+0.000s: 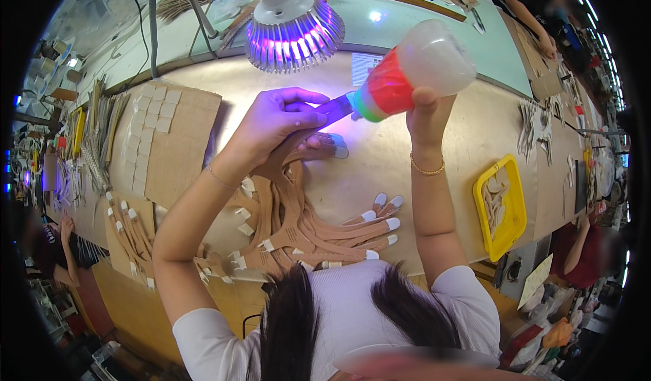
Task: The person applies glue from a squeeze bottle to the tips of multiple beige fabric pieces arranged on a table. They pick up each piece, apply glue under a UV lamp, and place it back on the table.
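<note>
My left hand is pinched on one end of a flat brown strap, raised under the purple light of the lamp. The rest of that strap runs down toward a pile of similar straps, several with white tips, lying in front of me. My right hand grips a squeeze bottle with a translucent body, a red band and a green neck. Tilted nozzle-down to the left, the bottle has its tip at the strap's end; whether they touch I cannot tell.
On the left, a cardboard sheet carries rows of pale squares, with more white-tipped straps nearer me. A yellow basket at the right holds brown pieces. Other people work at both sides and at the far right.
</note>
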Tool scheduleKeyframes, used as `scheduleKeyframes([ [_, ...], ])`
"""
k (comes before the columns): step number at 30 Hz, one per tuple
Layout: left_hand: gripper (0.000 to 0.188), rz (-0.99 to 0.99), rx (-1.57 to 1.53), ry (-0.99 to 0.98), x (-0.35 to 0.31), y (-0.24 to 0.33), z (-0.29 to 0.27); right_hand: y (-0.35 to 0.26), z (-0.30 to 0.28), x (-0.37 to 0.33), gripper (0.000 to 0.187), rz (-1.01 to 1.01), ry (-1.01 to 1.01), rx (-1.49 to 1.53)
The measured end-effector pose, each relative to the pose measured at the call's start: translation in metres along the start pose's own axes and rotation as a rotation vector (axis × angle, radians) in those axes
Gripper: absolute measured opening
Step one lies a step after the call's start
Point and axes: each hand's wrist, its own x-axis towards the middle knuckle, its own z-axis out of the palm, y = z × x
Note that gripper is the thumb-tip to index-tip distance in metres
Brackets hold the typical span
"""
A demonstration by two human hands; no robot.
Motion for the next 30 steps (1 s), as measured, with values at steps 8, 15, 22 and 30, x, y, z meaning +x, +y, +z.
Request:
scheduleKeyframes([
  [8,0.038,0.089,0.226,0.059,-0.036,0.022,0.006,0.026,-0.038,-0.025,0.061,0.235,0.03,-0.011],
  [15,0.035,0.947,0.563,0.359,-0.186,0.04,0.037,0.001,-0.08,-0.033,0.1,0.296,-0.006,0.176],
  [22,0.036,1.234,0.341,1.117,-0.307,0.037,0.03,-0.028,-0.061,-0.054,0.102,0.321,-0.018,0.262],
  [30,0.038,0.711,-0.088,1.295,-0.373,-0.052,-0.136,-0.041,-0.061,-0.068,0.099,0.315,-0.041,0.232],
])
